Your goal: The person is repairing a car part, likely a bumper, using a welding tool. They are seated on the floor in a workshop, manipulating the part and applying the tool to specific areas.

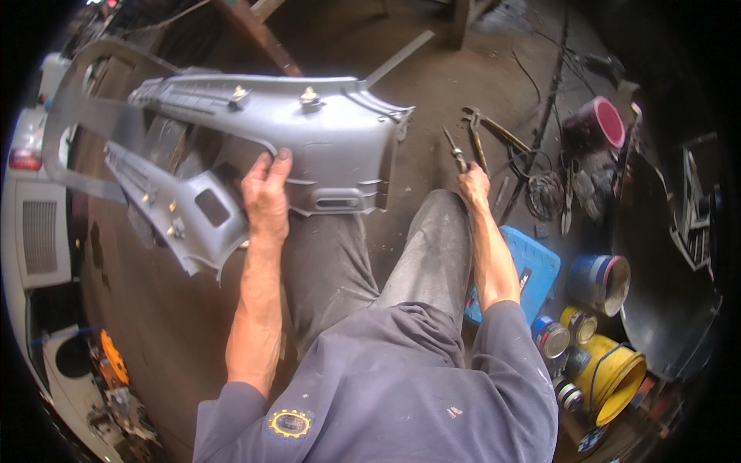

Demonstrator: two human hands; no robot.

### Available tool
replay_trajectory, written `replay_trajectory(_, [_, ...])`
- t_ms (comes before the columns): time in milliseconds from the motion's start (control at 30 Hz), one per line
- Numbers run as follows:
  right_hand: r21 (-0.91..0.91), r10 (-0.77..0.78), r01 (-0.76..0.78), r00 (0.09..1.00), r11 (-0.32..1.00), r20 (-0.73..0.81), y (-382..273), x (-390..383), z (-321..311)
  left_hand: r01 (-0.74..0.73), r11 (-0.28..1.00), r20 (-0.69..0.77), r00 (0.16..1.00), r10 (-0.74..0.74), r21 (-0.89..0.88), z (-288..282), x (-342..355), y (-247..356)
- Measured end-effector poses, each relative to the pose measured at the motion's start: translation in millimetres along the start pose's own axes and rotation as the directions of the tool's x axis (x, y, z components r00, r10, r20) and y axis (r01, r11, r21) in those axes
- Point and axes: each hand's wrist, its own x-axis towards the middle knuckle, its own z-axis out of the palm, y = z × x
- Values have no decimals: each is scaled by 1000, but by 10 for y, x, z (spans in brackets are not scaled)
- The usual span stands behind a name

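Note:
My left hand point(267, 193) is closed on the edge of a large silver-grey plastic trim panel point(333, 150), held above my knee. Two clips point(310, 96) with pale tips stand on the panel's ribbed face. Left of my wrist is a smaller matching trim panel point(174, 202) with a rectangular opening; whether my fingers also touch it is hidden. My right hand point(474, 185), by my right knee, is wrapped around pointed-nose pliers point(455, 150), tip pointing away from me. Just beyond them, a second pair of pliers point(477, 123) lies on the floor with handles spread.
A blue plastic case point(532, 266) lies right of my forearm. Further right are a pink bucket point(606, 125), paint cans point(598, 282) and a yellow bucket point(617, 378). White car body parts point(38, 201) line the left side. A curved grey panel point(55, 143) stands behind the trim.

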Motion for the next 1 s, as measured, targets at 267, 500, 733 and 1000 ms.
replay_trajectory(267, [-51, -219, 229, 965, 972, 142, 678, 332, 197, -204, 793, 186, 976, 116, 574, -777, -1529, -620])
replay_trajectory(500, [-150, -336, 352, 934, 924, 122, 498, -394, -202, 691, 468, -415, 713, -566, 551, -1960, -2369, -2373])
replay_trajectory(733, [-339, -647, 667, 739, 663, 187, 1119, -1497, -421, 613, 169, -354, 634, -687, 771, -2270, -1862, -3054])
replay_trajectory(1000, [56, 30, -46, 966, 997, 258, 407, -2708, -1073, 724, 661, -63, 682, -728, 196, -1661, -1411, -2265])
